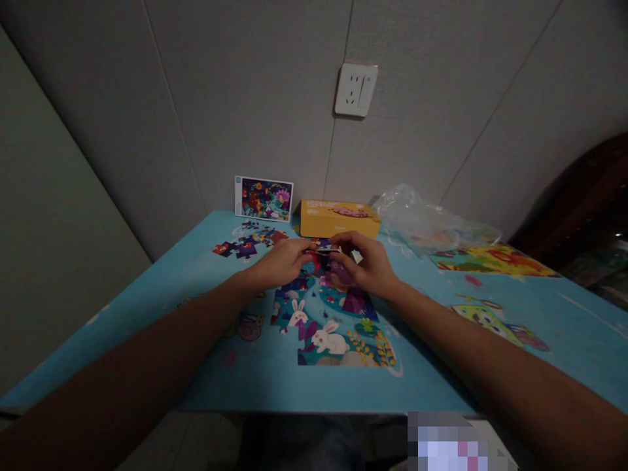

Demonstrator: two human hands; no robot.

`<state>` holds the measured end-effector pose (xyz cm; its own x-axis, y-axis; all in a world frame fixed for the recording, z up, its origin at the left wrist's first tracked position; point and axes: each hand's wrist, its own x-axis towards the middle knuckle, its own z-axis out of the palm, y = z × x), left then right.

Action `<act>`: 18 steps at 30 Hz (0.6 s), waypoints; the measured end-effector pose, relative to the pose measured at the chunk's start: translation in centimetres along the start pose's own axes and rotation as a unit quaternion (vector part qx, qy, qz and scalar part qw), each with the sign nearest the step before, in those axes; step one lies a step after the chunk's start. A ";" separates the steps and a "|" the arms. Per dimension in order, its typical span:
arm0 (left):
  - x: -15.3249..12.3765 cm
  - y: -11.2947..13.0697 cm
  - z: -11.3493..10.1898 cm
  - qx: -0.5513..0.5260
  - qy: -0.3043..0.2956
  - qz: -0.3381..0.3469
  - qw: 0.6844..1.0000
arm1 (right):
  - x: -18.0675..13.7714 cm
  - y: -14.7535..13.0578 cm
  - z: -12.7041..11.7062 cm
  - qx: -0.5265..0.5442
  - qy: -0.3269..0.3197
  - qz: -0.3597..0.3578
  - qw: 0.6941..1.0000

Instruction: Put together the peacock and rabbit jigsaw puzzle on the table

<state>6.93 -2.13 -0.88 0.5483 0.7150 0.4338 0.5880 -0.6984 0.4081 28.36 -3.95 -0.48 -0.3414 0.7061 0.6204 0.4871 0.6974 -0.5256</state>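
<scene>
A partly joined jigsaw puzzle (331, 314) with white rabbits, a blue stream and yellow plants lies on the table in front of me. Over its far end, my left hand (279, 263) and my right hand (370, 265) pinch a puzzle piece (324, 250) between them, seen nearly edge-on. Its picture cannot be made out. My fingers hide part of the puzzle's upper area. Loose and joined puzzle pieces (245, 247) lie beyond my left hand.
Against the wall stand a picture card (265, 199) and a yellow box (338, 219). A clear plastic bag (422, 219) and a yellow-orange picture sheet (495, 260) lie at the right. The blue tablecloth (161, 275) has printed cartoon figures. A socket (356, 90) is above.
</scene>
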 end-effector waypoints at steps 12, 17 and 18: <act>0.0 -0.3 0.4 -0.015 -0.002 0.031 0.999 | 0.4 0.5 0.2 -0.034 -0.097 -0.005 0.995; -0.3 0.0 0.3 -0.042 -0.021 0.063 0.997 | 0.4 0.9 0.2 -0.066 -0.060 -0.024 0.996; -0.4 0.0 0.3 -0.047 -0.027 0.070 0.996 | 0.4 1.0 0.2 -0.070 -0.063 -0.018 0.995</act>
<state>6.96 -2.41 -1.27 0.6542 0.6088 0.4487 0.4462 -0.7897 0.4210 28.50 -2.93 -0.88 -0.4536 0.6973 0.5550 0.5768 0.7044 -0.4137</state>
